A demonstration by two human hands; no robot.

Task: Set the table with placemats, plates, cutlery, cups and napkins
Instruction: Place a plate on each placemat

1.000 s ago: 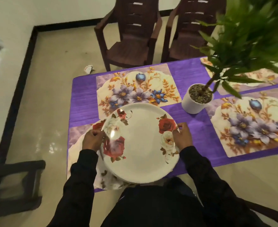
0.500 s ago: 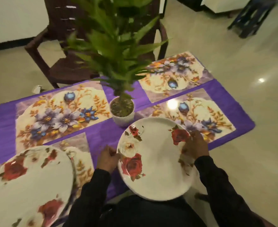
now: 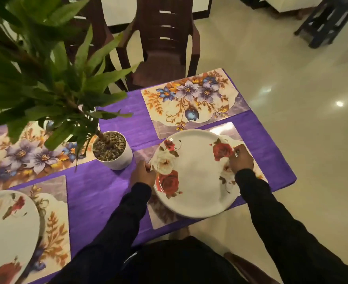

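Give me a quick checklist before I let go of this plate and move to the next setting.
1. Both hands hold the plate: left hand and right hand grip opposite rims. Ok.
2. Plate over its placemat: ok.
3. Plate resting flat on the mat: cannot tell.
4. Plate centred: not ok, its near rim hangs over the mat's near edge.
5. Plate apart from the plant pot: ok.
6. Far placemat free for the next plate: ok.
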